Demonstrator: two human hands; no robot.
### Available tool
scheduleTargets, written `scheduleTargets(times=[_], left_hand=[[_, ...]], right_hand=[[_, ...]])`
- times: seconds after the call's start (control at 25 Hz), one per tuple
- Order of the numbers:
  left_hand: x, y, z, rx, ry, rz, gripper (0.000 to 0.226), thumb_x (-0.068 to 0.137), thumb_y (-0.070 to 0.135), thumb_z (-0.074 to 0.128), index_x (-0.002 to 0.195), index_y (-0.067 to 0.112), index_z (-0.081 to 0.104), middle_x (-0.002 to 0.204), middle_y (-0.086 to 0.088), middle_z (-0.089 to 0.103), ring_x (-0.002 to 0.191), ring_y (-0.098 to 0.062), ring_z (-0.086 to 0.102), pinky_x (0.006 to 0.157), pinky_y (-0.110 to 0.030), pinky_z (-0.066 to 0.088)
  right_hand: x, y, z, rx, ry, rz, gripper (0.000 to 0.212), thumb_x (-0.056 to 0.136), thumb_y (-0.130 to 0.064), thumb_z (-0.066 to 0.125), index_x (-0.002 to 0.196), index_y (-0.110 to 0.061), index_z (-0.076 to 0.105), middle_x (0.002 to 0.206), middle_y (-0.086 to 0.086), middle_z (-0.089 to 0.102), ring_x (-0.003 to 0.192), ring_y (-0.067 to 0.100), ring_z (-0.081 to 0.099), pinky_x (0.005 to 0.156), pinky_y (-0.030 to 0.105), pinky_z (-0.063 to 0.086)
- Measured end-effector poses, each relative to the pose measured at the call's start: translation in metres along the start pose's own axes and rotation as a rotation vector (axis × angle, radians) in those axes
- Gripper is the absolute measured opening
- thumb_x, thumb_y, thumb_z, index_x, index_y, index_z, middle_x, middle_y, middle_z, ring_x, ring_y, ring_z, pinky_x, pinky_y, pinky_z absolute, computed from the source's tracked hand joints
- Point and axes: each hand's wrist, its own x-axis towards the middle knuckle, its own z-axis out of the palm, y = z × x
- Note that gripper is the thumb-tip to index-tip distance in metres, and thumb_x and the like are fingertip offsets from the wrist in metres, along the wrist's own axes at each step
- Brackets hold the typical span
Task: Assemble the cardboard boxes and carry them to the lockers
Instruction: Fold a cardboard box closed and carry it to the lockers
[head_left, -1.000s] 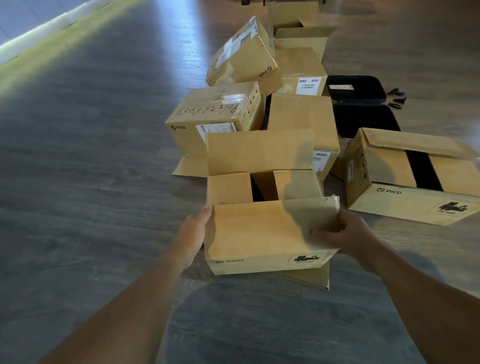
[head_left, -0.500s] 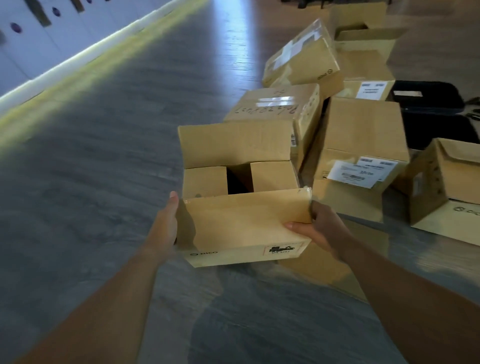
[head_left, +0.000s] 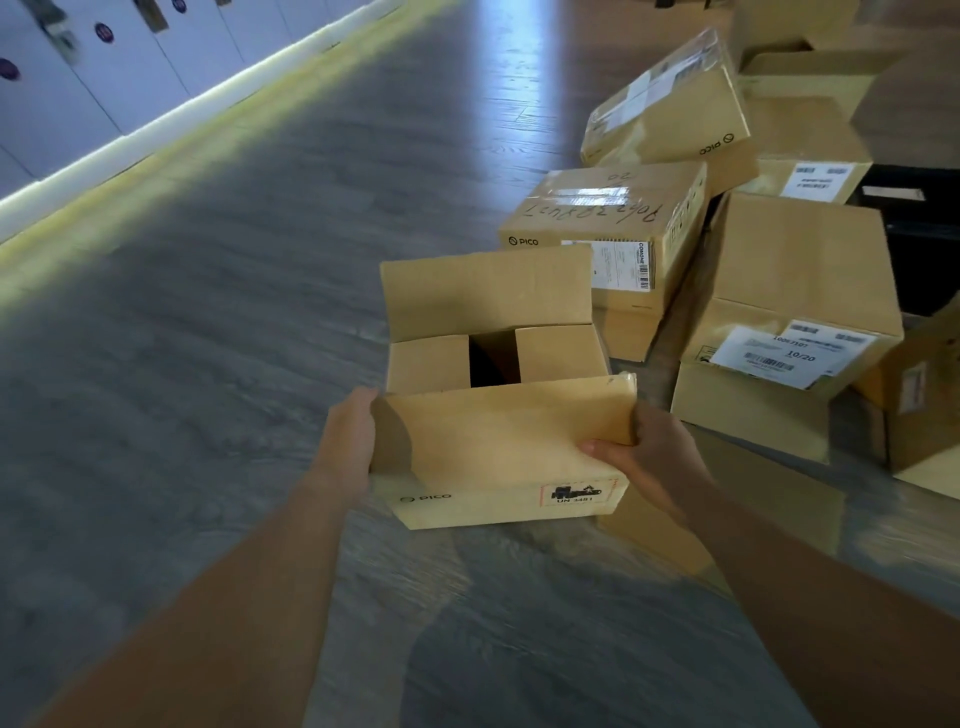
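I hold a small brown PICO cardboard box (head_left: 498, 452) in the air above the floor, between both hands. Its top is open: the far flap stands up, the two side flaps are folded in, the near flap leans toward me. My left hand (head_left: 348, 441) lies flat against the box's left side, fingers straight. My right hand (head_left: 641, 452) grips the right end, thumb over the near flap, fingers behind it. White lockers (head_left: 88, 78) with round blue marks line the wall at the top left.
Several closed and half-open cardboard boxes (head_left: 618, 228) lie in a pile on the right, one with a white label (head_left: 789, 353). A black case (head_left: 919, 234) sits behind them. A flat cardboard piece (head_left: 753, 499) lies under my right arm. Grey wood floor (head_left: 234, 291) stretches toward the lockers.
The box has come up off the floor and away from the pile. My view has swung left, bringing the lockers into sight. Both hands keep their places on the box.
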Motion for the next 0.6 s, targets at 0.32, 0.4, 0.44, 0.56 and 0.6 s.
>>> scheduleTargets(times=[0.32,0.4,0.44,0.56,0.6], left_hand=[[-0.001,0.015,-0.008,0.438,-0.099,0.293,0.031,0.095,0.005,0.049,0.104,0.013,0.078,0.105,0.001,0.073,0.098,-0.009,0.062,0.086,-0.026,0.050],[0.005,0.014,-0.020,0.570,-0.263,0.209,0.030,0.095,0.009,0.056,0.113,0.024,0.076,0.114,0.008,0.070,0.108,-0.010,0.060,0.098,-0.035,0.049],[0.008,0.011,-0.025,0.694,-0.334,0.178,0.033,0.094,0.013,0.062,0.121,0.027,0.072,0.120,0.008,0.067,0.112,-0.012,0.059,0.099,-0.036,0.048],[0.012,-0.006,-0.026,1.019,-0.454,0.173,0.063,0.084,0.021,0.078,0.142,0.027,0.053,0.133,0.006,0.052,0.123,-0.015,0.050,0.104,-0.035,0.040],[0.012,-0.013,-0.022,1.076,-0.452,0.228,0.066,0.082,0.025,0.079,0.142,0.025,0.051,0.133,0.006,0.049,0.125,-0.016,0.047,0.105,-0.035,0.039]], right_hand=[[-0.002,0.004,-0.003,-0.133,0.138,-0.113,0.024,0.083,-0.036,0.082,0.092,-0.017,0.070,0.084,-0.006,0.070,0.079,0.013,0.065,0.063,0.029,0.049],[-0.008,0.012,-0.010,-0.168,0.047,-0.230,0.008,0.088,-0.027,0.078,0.097,-0.028,0.077,0.089,-0.018,0.072,0.081,0.004,0.068,0.066,0.017,0.048],[-0.011,0.016,-0.015,-0.217,-0.014,-0.280,0.016,0.091,-0.021,0.074,0.103,-0.030,0.078,0.098,-0.022,0.071,0.088,0.001,0.068,0.072,0.014,0.048],[-0.015,0.024,-0.027,-0.447,-0.203,-0.268,0.050,0.096,-0.002,0.061,0.133,-0.036,0.064,0.145,-0.022,0.050,0.127,0.007,0.054,0.108,0.024,0.041],[-0.014,0.027,-0.027,-0.524,-0.241,-0.265,0.058,0.097,0.001,0.056,0.139,-0.039,0.058,0.154,-0.022,0.040,0.132,0.009,0.051,0.114,0.029,0.038]])
